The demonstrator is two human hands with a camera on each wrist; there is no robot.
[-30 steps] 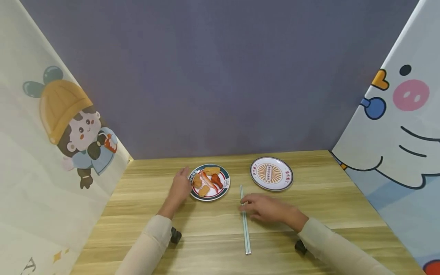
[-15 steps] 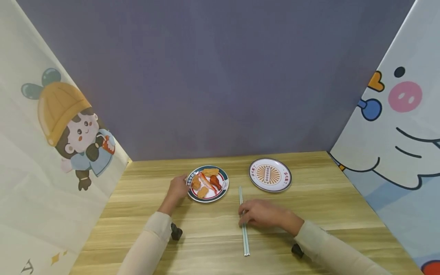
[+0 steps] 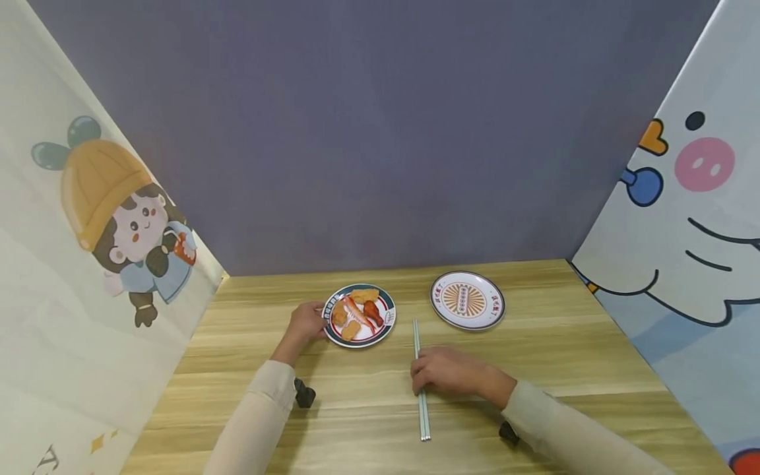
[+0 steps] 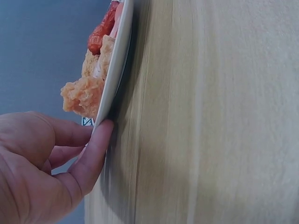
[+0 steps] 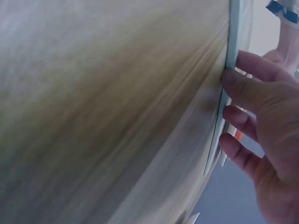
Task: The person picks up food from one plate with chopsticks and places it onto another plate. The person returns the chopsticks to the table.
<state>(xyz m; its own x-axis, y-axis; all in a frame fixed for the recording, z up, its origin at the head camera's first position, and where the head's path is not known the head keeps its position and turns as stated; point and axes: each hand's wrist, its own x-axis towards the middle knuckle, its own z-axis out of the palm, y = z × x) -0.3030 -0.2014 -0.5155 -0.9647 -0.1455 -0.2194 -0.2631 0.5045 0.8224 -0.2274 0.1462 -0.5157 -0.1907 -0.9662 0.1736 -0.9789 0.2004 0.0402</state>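
Observation:
My left hand (image 3: 307, 320) pinches the left rim of a dark-rimmed plate (image 3: 357, 344). In the left wrist view its thumb lies under the plate edge (image 4: 115, 70), with fingers above. On the plate are a drumstick (image 3: 373, 313), a red-and-white shrimp (image 3: 358, 312) and several golden fried pieces (image 3: 351, 330). A pair of pale green chopsticks (image 3: 424, 417) lies lengthwise on the table, right of the plate. My right hand (image 3: 450, 371) holds them near the middle; the right wrist view shows thumb and forefinger pinching the chopsticks (image 5: 234, 32) and the other fingers spread along them.
A white plate (image 3: 488, 315) with a sunburst print and a dark edge stands at the back right of the wooden table (image 3: 356, 415). Behind the table rises a grey-blue partition (image 3: 380, 145). Printed cartoon panels flank both sides.
My left hand has closed from beside the plate onto its rim. The right hand has come down a little nearer and its fingers have closed on the chopsticks. Plates and chopsticks stay in place.

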